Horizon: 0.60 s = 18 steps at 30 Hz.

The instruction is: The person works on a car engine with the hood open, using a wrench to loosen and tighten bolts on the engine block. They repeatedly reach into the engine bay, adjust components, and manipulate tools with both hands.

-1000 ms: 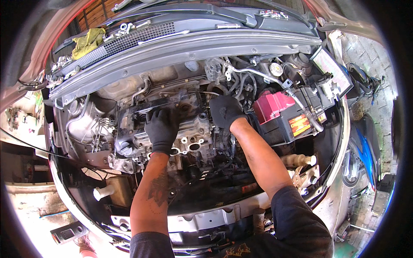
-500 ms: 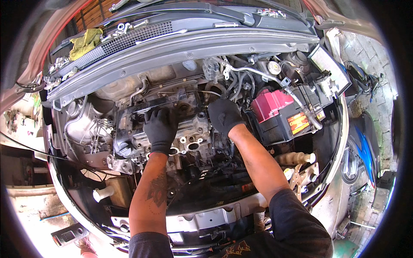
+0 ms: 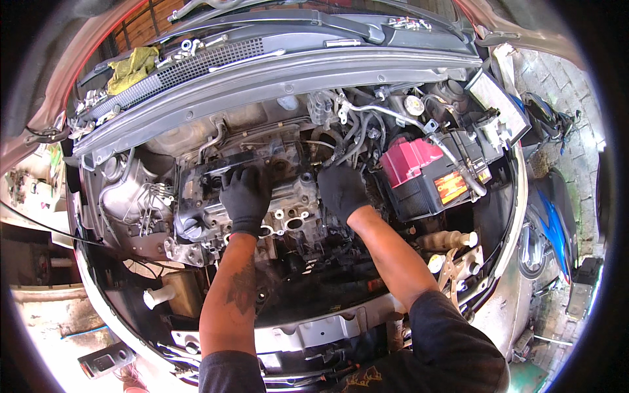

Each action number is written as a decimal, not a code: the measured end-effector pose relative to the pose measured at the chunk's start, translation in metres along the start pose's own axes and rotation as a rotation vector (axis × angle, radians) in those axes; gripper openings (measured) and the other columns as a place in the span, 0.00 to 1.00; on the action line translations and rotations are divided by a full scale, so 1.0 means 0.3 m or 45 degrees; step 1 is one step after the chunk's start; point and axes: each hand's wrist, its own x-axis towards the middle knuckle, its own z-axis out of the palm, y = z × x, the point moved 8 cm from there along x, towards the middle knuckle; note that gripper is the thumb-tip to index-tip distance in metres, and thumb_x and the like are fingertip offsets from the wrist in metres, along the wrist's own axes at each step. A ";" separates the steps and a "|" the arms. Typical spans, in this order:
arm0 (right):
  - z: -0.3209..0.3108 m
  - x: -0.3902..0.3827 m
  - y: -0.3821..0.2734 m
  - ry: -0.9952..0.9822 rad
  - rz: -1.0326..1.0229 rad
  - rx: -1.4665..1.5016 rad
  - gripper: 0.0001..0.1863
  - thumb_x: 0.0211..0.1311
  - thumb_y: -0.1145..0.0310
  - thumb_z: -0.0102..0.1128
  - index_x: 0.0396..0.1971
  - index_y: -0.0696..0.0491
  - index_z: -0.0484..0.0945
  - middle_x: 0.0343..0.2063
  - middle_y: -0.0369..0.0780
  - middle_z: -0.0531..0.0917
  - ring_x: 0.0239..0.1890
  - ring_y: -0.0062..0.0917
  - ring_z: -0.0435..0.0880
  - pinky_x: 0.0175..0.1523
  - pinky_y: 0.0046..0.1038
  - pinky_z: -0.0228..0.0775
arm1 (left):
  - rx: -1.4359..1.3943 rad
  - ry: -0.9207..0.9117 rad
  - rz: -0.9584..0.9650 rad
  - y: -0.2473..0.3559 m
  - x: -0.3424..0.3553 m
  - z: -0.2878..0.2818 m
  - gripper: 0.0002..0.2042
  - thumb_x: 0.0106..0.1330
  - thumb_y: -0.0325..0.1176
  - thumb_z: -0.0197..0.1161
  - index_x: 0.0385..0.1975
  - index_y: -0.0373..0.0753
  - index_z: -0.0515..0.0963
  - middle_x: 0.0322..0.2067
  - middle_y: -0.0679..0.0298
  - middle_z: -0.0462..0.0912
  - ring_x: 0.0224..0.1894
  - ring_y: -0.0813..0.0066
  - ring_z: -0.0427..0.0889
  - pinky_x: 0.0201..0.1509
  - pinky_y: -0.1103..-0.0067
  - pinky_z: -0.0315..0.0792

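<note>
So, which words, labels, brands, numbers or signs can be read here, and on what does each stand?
No text reads clearly enough to quote.
Orange label on the black battery: lettering, too small and blurred.
Pale round cap: marks, too small.
Dark shirt: gold design, no readable word.

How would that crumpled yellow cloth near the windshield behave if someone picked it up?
The yellow cloth would probably be floppy, since it lies in loose, uneven folds. It looks light for its size, being apparently just bunched fabric. Pushed, it would likely slide or bunch up rather than roll, as its heap has no round shape.
</note>
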 end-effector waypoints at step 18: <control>0.051 -0.027 0.026 -0.119 0.008 0.177 0.09 0.57 0.67 0.58 0.25 0.52 0.87 0.27 0.51 0.87 0.33 0.48 0.89 0.39 0.47 0.81 | -0.003 -0.031 -0.045 -0.001 0.010 0.004 0.10 0.66 0.45 0.66 0.33 0.46 0.86 0.36 0.59 0.87 0.44 0.46 0.82 0.42 0.55 0.78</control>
